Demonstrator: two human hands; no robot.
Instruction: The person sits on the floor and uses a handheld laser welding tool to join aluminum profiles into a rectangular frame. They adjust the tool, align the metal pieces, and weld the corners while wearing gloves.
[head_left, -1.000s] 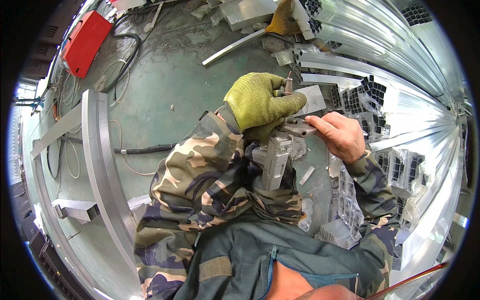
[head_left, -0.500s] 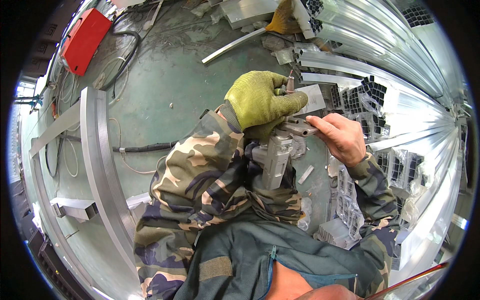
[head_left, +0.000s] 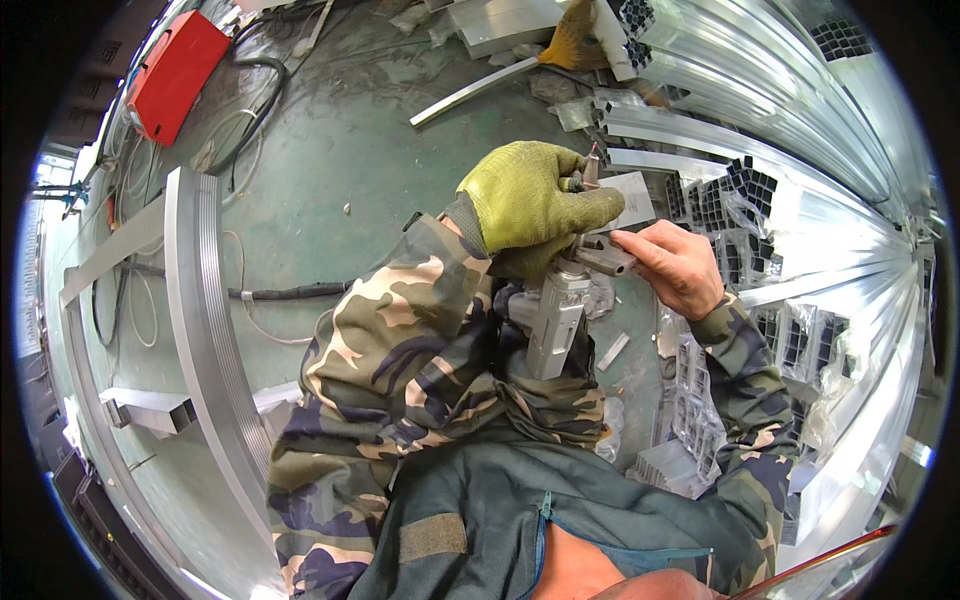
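Two hands meet at one spot: the left hand (head_left: 535, 200) in a yellow-green knitted glove is clenched on a grey metal tool (head_left: 552, 318), while the bare right hand (head_left: 678, 265) at 3 o'clock pinches a short grey aluminium piece (head_left: 605, 256). A slip could nick the ungloved fingers.

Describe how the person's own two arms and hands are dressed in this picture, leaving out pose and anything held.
The left hand wears a yellow-green knitted work glove with a darker cuff at the wrist. The right hand is bare, with no glove. Both arms are covered by long camouflage sleeves patterned in tan, olive green and dark navy patches, and the right sleeve ends at the wrist.
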